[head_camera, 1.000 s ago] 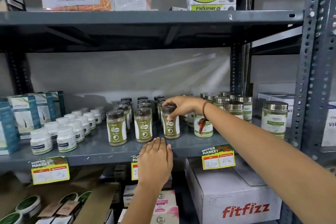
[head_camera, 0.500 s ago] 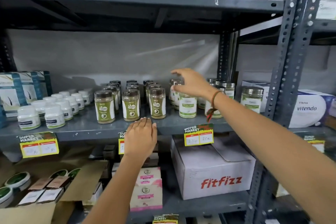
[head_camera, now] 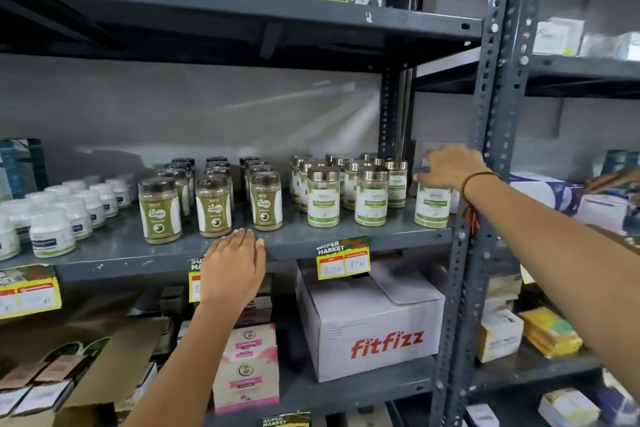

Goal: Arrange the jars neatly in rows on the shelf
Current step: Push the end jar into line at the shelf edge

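Note:
On the grey middle shelf (head_camera: 138,253) stand three rows of dark-lidded green-label jars (head_camera: 214,206) and, to their right, rows of silver-lidded white-label jars (head_camera: 323,198). One silver-lidded jar (head_camera: 432,206) stands alone at the shelf's right end beside the upright. My right hand (head_camera: 450,166) covers its lid and grips it from above. My left hand (head_camera: 233,267) lies flat against the shelf's front edge, below the dark-lidded jars, fingers together and holding nothing.
Small white tubs (head_camera: 52,230) fill the shelf's left part. A perforated steel upright (head_camera: 485,184) stands right next to the gripped jar. A fitfizz carton (head_camera: 374,326) and pink boxes (head_camera: 247,367) sit on the shelf below. Price tags (head_camera: 343,258) hang on the shelf edge.
My right hand let go of a dark-lidded jar in the third row, swept right over the silver-lidded jars and closed on the lone jar at the far right. My left hand stayed on the edge.

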Demonstrator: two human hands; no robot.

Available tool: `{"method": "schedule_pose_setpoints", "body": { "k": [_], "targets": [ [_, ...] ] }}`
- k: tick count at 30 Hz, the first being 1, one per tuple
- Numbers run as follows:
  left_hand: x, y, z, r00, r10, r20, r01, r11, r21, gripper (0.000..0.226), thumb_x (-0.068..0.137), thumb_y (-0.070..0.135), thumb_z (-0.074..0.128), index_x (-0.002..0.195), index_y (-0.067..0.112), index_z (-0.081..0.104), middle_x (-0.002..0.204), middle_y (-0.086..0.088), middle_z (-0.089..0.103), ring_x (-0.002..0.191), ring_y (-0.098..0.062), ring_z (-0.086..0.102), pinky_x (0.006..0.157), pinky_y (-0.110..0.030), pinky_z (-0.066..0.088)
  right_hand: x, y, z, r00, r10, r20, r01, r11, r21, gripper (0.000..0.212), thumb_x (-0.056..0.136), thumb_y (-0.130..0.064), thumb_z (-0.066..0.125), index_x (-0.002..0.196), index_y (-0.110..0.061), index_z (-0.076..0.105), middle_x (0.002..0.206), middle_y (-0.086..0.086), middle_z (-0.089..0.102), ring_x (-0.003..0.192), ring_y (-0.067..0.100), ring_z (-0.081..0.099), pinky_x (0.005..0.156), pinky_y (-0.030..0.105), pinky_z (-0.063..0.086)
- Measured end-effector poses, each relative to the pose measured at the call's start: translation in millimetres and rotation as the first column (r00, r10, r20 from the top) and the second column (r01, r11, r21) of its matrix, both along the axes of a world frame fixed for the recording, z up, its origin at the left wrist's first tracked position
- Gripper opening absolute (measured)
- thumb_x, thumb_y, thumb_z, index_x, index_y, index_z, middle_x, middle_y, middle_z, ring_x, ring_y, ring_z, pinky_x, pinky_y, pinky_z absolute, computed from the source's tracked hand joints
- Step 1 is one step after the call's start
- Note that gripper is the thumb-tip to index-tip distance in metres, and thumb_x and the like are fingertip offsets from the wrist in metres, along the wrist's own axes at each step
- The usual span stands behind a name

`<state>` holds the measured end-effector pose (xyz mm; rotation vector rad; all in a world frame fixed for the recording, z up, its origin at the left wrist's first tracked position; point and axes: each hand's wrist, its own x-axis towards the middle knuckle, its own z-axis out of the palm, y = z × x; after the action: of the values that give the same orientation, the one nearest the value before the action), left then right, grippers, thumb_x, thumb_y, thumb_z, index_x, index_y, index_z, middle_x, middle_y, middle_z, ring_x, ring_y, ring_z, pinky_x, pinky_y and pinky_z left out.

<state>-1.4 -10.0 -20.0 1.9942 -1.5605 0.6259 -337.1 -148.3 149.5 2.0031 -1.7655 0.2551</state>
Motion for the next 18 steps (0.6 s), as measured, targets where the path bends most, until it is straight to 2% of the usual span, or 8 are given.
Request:
{"method": "schedule_pose_setpoints", "body": {
  "k": [3, 9, 14, 18],
  "targets": [
    [0, 0, 0, 1.0, 0.008, -0.005, -0.008, 1.0, 0.0, 0.046, 0.096, 0.036, 0.035, 0.118, 0.006, 0.062, 0.12, -0.013, 0.067, 0.114, -0.025, 0.059, 0.102, -0.042, 0.043, 3, -6, -3, 0.999, -0.033, -0.038, 0.033, 0.999, 0.01, 0.057, 0.093, -0.058, 0.048, 0.128, -0.015, 0.06, 0.125, 0.012, 0.063, 0.115, 0.034, 0.059, 0.077, 0.04, 0.047],
    [-1, -1, 0, 1.0, 0.015, -0.006, -0.015, 1.0, 0.002, 0.044, 0.096, 0.035, 0.037, 0.116, 0.006, 0.063, 0.118, -0.013, 0.068, 0.114, -0.025, 0.06, 0.101, -0.042, 0.043, 7, -17, -5, 0.993, -0.09, -0.08, 0.094, 0.995, 0.042, 0.055, 0.094, -0.059, 0.045, 0.121, -0.016, 0.067, 0.114, 0.008, 0.066, 0.109, 0.03, 0.062, 0.072, 0.038, 0.045],
    [-1, -2, -1, 1.0, 0.019, -0.001, -0.019, 1.0, -0.013, 0.051, 0.094, 0.038, 0.031, 0.114, 0.007, 0.065, 0.115, -0.012, 0.069, 0.111, -0.024, 0.062, 0.099, -0.041, 0.045, 5, -28, -6, 0.998, -0.064, -0.001, 0.064, 0.997, 0.053, 0.055, 0.09, -0.062, 0.052, 0.113, -0.015, 0.067, 0.106, 0.008, 0.065, 0.104, 0.03, 0.062, 0.072, 0.038, 0.046],
    [-1, -3, -1, 1.0, 0.024, -0.006, -0.025, 1.0, -0.015, 0.052, 0.093, 0.04, 0.031, 0.115, 0.008, 0.065, 0.117, -0.011, 0.069, 0.112, -0.024, 0.062, 0.1, -0.041, 0.044, 7, -34, -8, 0.995, -0.002, 0.099, -0.004, 0.998, 0.059, 0.055, 0.087, -0.061, 0.056, 0.113, -0.014, 0.065, 0.107, 0.011, 0.064, 0.105, 0.033, 0.061, 0.081, 0.041, 0.051]
  ]
}}
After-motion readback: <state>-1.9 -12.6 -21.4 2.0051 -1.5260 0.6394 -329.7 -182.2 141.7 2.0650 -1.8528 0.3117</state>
